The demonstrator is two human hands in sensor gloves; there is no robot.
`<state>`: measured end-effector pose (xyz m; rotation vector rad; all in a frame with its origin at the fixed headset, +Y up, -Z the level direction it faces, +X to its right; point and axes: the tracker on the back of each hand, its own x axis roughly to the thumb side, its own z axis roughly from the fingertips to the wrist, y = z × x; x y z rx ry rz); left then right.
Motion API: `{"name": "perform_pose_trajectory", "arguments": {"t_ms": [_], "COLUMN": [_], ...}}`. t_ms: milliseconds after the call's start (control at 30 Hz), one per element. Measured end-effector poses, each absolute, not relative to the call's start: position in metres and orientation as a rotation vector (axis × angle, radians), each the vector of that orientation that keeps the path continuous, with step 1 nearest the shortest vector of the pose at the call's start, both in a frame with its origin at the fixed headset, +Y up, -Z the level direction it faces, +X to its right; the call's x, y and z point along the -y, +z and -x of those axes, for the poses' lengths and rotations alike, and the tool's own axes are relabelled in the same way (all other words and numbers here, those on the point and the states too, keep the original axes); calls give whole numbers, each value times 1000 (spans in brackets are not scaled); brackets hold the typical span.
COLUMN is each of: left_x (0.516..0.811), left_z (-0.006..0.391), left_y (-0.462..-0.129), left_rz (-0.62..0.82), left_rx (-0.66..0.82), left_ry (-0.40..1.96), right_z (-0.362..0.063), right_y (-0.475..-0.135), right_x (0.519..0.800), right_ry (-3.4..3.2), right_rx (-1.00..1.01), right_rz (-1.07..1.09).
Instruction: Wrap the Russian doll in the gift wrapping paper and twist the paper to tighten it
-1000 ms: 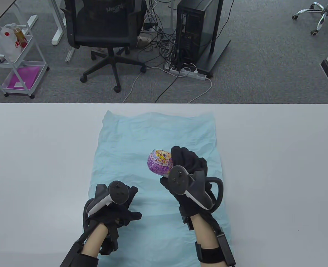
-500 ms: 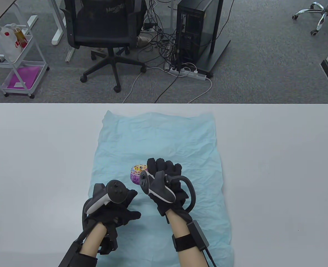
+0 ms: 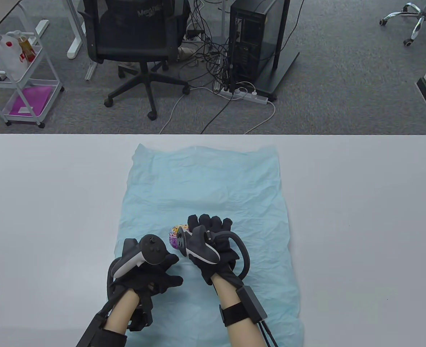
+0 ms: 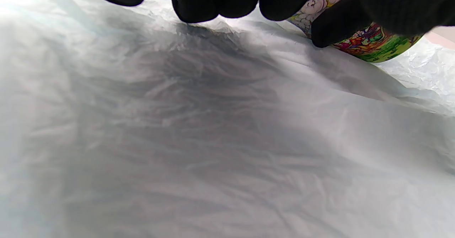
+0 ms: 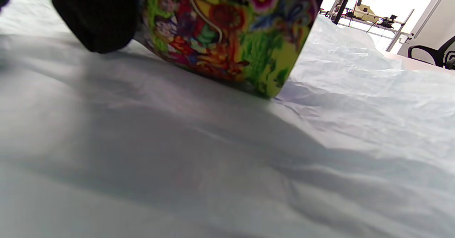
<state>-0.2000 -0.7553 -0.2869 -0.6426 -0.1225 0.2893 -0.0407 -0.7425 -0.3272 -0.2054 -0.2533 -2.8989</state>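
Observation:
A light blue sheet of wrapping paper lies flat on the white table. My right hand grips the colourful Russian doll near the sheet's near half; its painted base meets the paper, slightly tilted. Just left of the doll my left hand rests on the paper with fingers spread, holding nothing. In the left wrist view the left fingertips touch the paper and the doll shows at the upper right behind a right-hand finger.
The paper's far half and right side lie bare and crinkled. Beyond the table's far edge stand an office chair, a computer tower with cables, and a white cart.
My right hand carried the doll down and to the left, from raised above the sheet's middle to the paper beside my left hand. The left hand barely moved.

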Motion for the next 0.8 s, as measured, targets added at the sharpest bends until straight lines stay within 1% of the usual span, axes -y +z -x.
{"name": "perform_pose_trajectory", "arguments": {"t_ms": [367, 800], "left_x": [755, 754], "left_z": [199, 198], "left_y": [-287, -285], "left_rz": [644, 639], "left_rx": [123, 124], "left_ry": [290, 286], "right_z": [42, 26], "right_y": [-327, -317], "right_x": [741, 725], "right_ry": [-2905, -2956], "right_rx": [327, 197], "right_rz": [295, 377]}}
